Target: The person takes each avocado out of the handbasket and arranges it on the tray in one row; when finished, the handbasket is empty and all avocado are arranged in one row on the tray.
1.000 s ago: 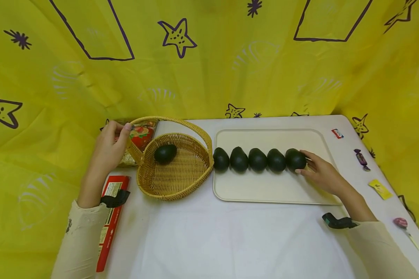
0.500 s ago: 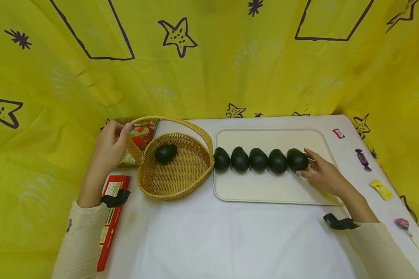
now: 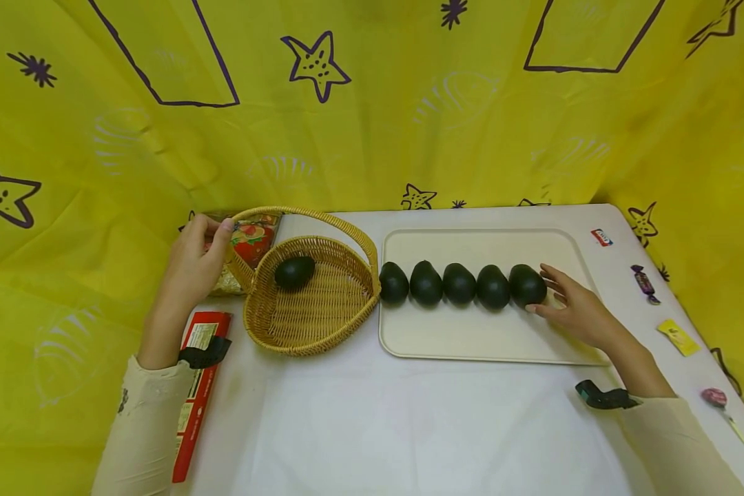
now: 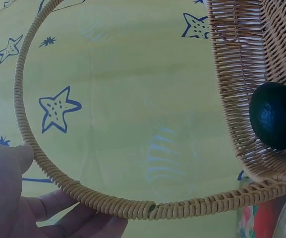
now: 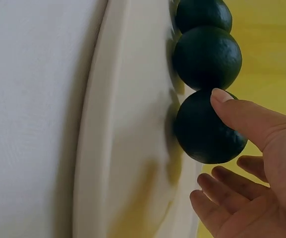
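My left hand (image 3: 198,258) grips the arched handle (image 4: 103,202) of a heart-shaped wicker basket (image 3: 310,324), thumb on one side and fingers on the other. A dark green avocado (image 3: 294,273) lies inside the basket, near its back left. To the right, several more avocados stand in a row on a cream tray (image 3: 471,337). My right hand (image 3: 573,306) is at the rightmost avocado (image 3: 527,285). In the right wrist view its thumb (image 5: 224,96) overlaps that avocado, while the loosely bent fingers (image 5: 227,183) are spread with a gap from it.
A red box (image 3: 195,406) lies left of the basket, and a shiny food packet (image 3: 251,241) sits behind the left hand. Along the table's right side are small wrapped sweets, including a purple one (image 3: 645,284), and a lollipop (image 3: 714,397). Yellow patterned cloth (image 3: 372,138) hangs behind.
My right hand's fingers have drawn slightly to the right, away from the end avocado. The left hand and the basket stay where they were.
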Motion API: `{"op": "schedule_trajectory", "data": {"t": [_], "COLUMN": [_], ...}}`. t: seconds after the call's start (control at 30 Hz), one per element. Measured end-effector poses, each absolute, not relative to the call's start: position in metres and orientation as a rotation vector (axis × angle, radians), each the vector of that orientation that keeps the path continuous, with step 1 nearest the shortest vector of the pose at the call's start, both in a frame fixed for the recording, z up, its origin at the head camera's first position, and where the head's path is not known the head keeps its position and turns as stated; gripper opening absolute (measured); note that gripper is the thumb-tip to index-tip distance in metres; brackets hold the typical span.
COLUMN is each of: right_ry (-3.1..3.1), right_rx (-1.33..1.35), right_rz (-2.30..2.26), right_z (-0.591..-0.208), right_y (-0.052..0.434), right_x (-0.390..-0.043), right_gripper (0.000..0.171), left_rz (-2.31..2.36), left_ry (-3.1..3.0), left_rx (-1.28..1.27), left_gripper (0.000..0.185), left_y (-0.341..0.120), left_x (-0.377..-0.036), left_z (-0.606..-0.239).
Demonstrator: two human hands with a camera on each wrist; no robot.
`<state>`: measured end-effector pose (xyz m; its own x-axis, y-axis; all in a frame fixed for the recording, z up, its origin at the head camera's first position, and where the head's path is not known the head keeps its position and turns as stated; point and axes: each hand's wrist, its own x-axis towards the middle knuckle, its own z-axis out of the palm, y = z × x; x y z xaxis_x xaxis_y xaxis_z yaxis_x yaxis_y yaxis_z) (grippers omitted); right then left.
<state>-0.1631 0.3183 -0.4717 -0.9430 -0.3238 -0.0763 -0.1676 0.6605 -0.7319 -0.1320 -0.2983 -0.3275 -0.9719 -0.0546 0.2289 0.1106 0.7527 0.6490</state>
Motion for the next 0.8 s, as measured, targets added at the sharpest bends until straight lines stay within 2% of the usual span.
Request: {"op": "schedule_trajectory", "data": {"t": [0.43,0.67,0.8], "right_ry": [2.800,2.791,2.765], "right_rx": [-0.408,-0.529,-0.656], "right_rz": [-0.965,-0.958,-0.961], "right_z": [-0.424,-0.394,-0.387], "right_y": [0.290,0.243,0.211], "right_x": [-0.159,-0.148,-0.141], "right_gripper": [0.108,0.097,0.083], "left_rz": [-1.026,-0.996,-1.006], "left_ry": [-2.735,-2.737,-2.734], "left_rx": [-0.038,-0.051,-0.068], "left_gripper": [0.053,0.055,0.056], "left_y": [-0.302,-0.301,-0.300], "left_x": [-0.130,-0.132,-0.133], "left_z": [-0.326,-0.326,-0.326]}}
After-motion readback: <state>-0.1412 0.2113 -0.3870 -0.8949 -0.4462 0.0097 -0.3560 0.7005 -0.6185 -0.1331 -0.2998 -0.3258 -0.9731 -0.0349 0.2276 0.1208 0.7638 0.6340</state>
